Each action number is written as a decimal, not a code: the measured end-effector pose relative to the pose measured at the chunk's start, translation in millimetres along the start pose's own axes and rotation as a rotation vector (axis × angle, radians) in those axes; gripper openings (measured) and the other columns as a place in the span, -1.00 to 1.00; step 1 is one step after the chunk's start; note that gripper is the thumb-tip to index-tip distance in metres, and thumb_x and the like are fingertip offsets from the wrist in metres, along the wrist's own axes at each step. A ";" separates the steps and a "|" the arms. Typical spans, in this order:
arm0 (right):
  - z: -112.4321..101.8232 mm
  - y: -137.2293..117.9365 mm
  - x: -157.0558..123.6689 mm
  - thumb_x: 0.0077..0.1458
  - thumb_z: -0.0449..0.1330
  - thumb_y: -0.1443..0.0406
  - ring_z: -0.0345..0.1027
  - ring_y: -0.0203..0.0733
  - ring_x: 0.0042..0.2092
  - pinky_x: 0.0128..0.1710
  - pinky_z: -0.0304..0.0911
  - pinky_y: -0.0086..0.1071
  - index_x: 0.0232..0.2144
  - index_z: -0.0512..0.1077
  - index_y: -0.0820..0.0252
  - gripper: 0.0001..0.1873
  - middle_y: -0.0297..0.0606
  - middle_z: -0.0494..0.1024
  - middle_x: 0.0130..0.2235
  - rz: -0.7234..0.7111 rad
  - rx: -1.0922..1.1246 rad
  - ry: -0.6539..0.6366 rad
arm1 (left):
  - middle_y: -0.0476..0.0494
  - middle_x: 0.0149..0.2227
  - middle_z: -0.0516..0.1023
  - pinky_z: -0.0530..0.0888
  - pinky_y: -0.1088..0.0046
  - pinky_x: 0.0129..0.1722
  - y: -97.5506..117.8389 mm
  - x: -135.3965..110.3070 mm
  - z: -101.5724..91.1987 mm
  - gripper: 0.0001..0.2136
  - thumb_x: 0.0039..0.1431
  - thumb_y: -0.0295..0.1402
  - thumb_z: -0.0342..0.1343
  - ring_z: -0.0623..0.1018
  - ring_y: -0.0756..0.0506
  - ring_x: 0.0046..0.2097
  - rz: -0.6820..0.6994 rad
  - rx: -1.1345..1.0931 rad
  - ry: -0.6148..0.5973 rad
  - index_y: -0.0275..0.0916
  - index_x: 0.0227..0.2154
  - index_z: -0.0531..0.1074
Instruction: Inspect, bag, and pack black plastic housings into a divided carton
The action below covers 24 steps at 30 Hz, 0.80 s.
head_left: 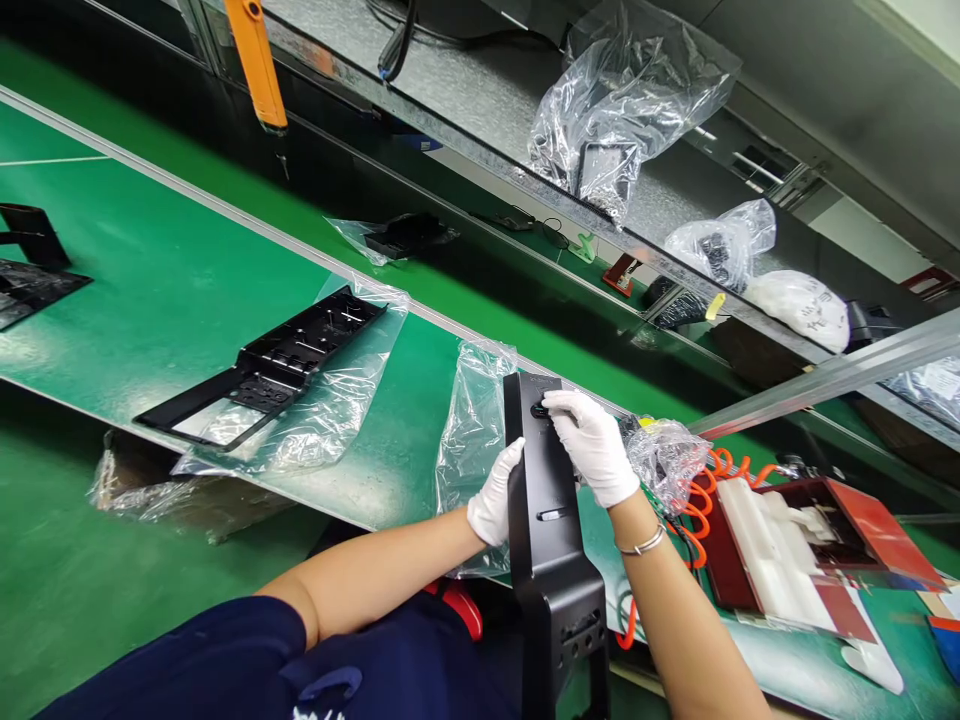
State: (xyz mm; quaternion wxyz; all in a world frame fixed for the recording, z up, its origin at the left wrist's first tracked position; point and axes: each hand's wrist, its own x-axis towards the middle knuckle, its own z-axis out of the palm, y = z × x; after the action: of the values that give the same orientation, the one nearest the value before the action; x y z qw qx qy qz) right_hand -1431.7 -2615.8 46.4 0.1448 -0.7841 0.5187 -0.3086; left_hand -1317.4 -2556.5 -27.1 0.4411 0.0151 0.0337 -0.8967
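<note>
A long black housing panel [551, 480] stands tilted in front of me, its lower end a wider frame with openings. My left hand [493, 497], in a white glove, is closed on the panel's left edge. The white-gloved right hand [592, 445] has its fingers pinched together at a small dark oval spot [538, 410] near the top; whatever they hold there is too small to make out. Lower on the panel's face is a narrow slot [553, 515]. Behind my left hand, a clear plastic bag [472, 420] lies on the green bench.
Another black housing [281, 360] rests on clear plastic to the left, with black parts [37, 265] farther left. An orange coiled hose [701, 510] and a red fixture with white blocks [772, 550] stand at right. An orange electric screwdriver [257, 65] hangs above. Bagged parts [611, 170] sit on the shelf.
</note>
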 end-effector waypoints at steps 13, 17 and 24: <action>2.9 1.2 -6.1 0.12 0.10 0.16 0.35 -0.22 0.15 0.27 0.25 -0.22 0.10 0.26 0.21 -0.49 -0.10 0.40 0.14 0.204 0.505 0.054 | -0.35 -0.06 0.61 0.27 0.13 0.21 9.3 3.0 -7.0 -0.38 0.19 0.08 0.02 0.53 -0.29 0.09 -0.068 -0.055 -0.165 -0.40 0.05 0.43; -5.1 -4.0 -2.6 0.10 0.15 -0.05 0.40 -0.18 0.08 -0.01 0.44 -0.35 0.09 0.28 0.18 -0.37 -0.09 0.39 0.14 0.411 0.475 0.175 | -0.40 -0.03 0.59 0.33 0.15 0.16 12.4 0.6 -3.1 -0.29 0.12 0.12 0.06 0.58 -0.31 0.00 -0.096 0.021 -0.216 -0.48 0.06 0.41; -5.8 -21.1 6.9 -0.05 0.30 -0.12 0.14 -0.40 -0.68 -0.76 0.02 -0.48 -0.02 0.38 0.17 -0.33 -0.34 0.48 -0.47 0.713 0.564 -0.246 | -0.37 -0.07 0.61 0.38 0.11 0.08 8.7 0.3 -6.9 -0.34 0.16 0.12 -0.01 0.62 -0.31 -0.10 -0.097 0.092 -0.188 -0.39 0.05 0.42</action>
State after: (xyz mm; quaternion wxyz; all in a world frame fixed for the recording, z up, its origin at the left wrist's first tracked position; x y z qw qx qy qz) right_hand -1418.3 -2612.6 64.7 0.5094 -0.5179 0.6306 -0.2733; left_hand -1310.7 -2561.5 -34.4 0.3971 -0.0506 -0.0482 -0.9151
